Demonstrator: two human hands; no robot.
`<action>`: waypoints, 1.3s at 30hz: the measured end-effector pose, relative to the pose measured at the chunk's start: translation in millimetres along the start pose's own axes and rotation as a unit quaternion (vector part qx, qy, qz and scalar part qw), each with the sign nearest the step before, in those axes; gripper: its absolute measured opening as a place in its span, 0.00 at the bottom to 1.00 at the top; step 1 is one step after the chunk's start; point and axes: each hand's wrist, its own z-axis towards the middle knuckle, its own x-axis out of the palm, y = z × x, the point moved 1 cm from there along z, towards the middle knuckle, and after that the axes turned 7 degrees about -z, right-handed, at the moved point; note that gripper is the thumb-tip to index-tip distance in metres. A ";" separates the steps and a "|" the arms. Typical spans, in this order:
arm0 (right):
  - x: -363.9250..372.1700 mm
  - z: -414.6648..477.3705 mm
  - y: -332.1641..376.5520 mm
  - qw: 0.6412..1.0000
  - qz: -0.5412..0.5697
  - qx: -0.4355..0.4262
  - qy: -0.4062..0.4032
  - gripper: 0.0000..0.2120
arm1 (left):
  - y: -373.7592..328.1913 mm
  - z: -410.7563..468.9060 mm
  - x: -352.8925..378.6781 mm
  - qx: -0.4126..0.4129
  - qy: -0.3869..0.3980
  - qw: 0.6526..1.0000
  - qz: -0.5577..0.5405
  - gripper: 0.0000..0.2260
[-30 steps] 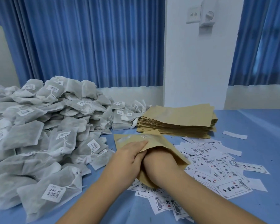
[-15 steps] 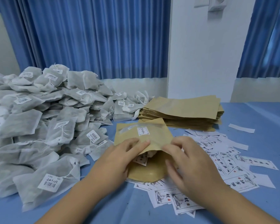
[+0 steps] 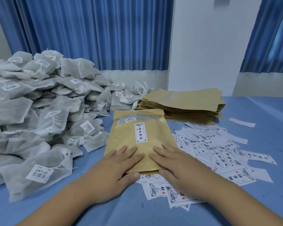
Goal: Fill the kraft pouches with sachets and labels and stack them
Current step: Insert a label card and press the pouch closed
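blue table [image 3: 252, 201] carries a sachet heap [image 3: 39, 111] at left, stacked kraft pouches [image 3: 186, 103] at rear, loose labels [image 3: 219, 152] at right. filled kraft pouch [image 3: 129, 141] lies flat at centre, partly over labels. left hand [image 3: 114, 168] and right hand [image 3: 175, 165] press it, fingers straight, gripping nothing.

Blue curtains [image 3: 91, 35], seemingly backlit; white pillar [image 3: 206, 46].

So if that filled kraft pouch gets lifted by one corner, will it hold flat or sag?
Probably sags: the kraft pouch is thin paper, bulging over the sachet in its window. Likely light; the piled sachets look like thin mesh. Its top looks unsealed, so contents might slide out.
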 end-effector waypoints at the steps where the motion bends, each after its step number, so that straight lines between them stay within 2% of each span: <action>1: 0.6 0.2 0.5 1.000 0.001 -0.005 0.015 0.24 | -0.8 -1.4 -0.2 0.000 0.018 1.000 -0.006 0.24; 7: -3.6 4.8 3.6 0.995 0.002 -0.006 0.099 0.24 | -3.3 -1.1 0.6 -0.005 0.051 0.999 0.018 0.23; 12: -22.2 12.8 7.3 0.984 -0.066 -0.011 0.164 0.23 | -3.6 0.8 0.3 -0.009 0.061 0.998 0.003 0.26; 16: -24.2 14.5 18.3 0.985 -0.151 -0.031 0.083 0.20 | -1.5 -1.4 3.0 0.004 0.033 0.999 -0.028 0.27; 19: -22.9 8.6 21.8 0.988 -0.141 -0.065 0.001 0.18 | -0.4 -5.4 0.8 0.014 -0.021 0.996 -0.090 0.23; 22: -26.7 6.0 20.5 0.986 -0.152 -0.069 -0.011 0.17 | -1.1 -8.6 2.5 0.026 -0.091 0.993 -0.075 0.18; 24: -27.6 7.9 23.9 0.985 -0.160 -0.064 -0.007 0.12 | -3.3 -9.3 4.0 0.030 -0.118 0.990 -0.068 0.16; 26: -25.5 10.3 24.8 0.982 -0.176 -0.046 -0.043 0.08 | -4.2 -11.3 2.2 0.025 -0.135 0.988 -0.072 0.16; 28: -27.1 10.8 25.1 0.987 -0.129 -0.003 -0.096 0.11 | -1.5 -14.9 -3.0 0.022 -0.152 0.985 -0.082 0.15; 30: -26.1 10.9 22.1 0.989 -0.072 0.041 -0.125 0.07 | 5.5 -19.9 -8.8 0.008 -0.178 0.979 -0.096 0.14; 33: -27.0 5.3 10.1 0.982 -0.031 0.094 -0.163 0.11 | 15.6 -24.4 -16.9 -0.020 -0.264 0.958 -0.107 0.13; 36: -32.9 0.8 6.2 0.978 -0.022 0.087 -0.187 0.12 | 16.9 -25.7 -23.6 -0.018 -0.313 0.943 -0.109 0.12; 39: -38.8 -3.5 0.8 0.985 -0.004 0.032 -0.170 0.08 | 17.3 -27.5 -24.1 -0.012 -0.323 0.939 -0.117 0.08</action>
